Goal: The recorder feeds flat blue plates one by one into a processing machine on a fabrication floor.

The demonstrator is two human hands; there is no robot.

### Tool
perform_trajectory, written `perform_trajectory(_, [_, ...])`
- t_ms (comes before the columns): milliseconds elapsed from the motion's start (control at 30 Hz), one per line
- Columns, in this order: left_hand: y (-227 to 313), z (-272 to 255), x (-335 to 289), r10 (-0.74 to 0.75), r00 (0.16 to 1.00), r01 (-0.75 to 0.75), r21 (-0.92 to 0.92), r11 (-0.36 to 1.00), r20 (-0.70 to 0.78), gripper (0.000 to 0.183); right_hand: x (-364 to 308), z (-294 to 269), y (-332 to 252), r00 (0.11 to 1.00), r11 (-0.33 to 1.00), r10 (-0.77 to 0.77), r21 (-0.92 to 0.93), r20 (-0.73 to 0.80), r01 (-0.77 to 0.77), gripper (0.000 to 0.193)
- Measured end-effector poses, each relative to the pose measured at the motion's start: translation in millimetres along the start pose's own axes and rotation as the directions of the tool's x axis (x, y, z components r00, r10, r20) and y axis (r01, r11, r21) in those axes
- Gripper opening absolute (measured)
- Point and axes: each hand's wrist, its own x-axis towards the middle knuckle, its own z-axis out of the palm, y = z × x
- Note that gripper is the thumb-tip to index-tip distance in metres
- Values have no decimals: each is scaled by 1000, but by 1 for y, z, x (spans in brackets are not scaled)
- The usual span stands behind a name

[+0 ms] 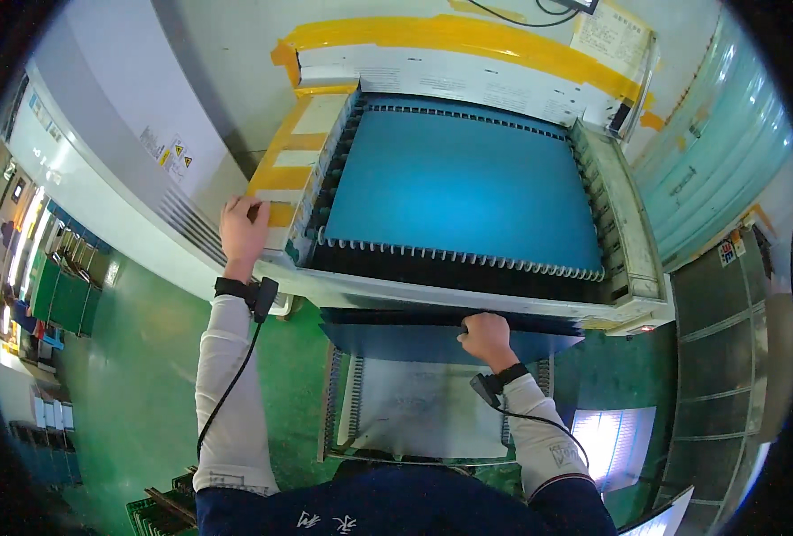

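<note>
My right hand is closed over the top edge of a dark blue sheet. That sheet stands with at least one more over a wire rack in front of me, just below the machine's front edge. My left hand rests on the taped left ledge of the machine, its fingers loosely bent and the thumb apart. Between the machine's side rails lies a bright blue panel, flat on rows of small rollers. My right fingertips are partly hidden behind the fist.
Below the blue sheets, the slotted rack holds a pale, translucent panel. A white cabinet stands to the left. Clear plastic curtains hang at the right, above a grey metal cabinet. A shiny sheet leans low at the right.
</note>
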Motion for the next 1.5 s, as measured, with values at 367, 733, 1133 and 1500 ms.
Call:
perform_trajectory(367, [0,0,0,20,1000,-19,14,1000,-17,17,0,-5,-3,999,1000,16,-7,39,-16,25])
perform_trajectory(733, [2,0,0,-12,1000,12,19,1000,3,18,1,1,1,1000,1000,20,5,15,-20,25])
perform_trajectory(1133, [0,0,0,-13,1000,13,3,1000,-2,18,1,-3,-2,999,1000,25,-8,37,-25,25])
perform_trajectory(1500, [2,-1,1,-1,1000,1,10,1000,-1,18,1,0,0,1000,1000,6,-8,1,-6,26])
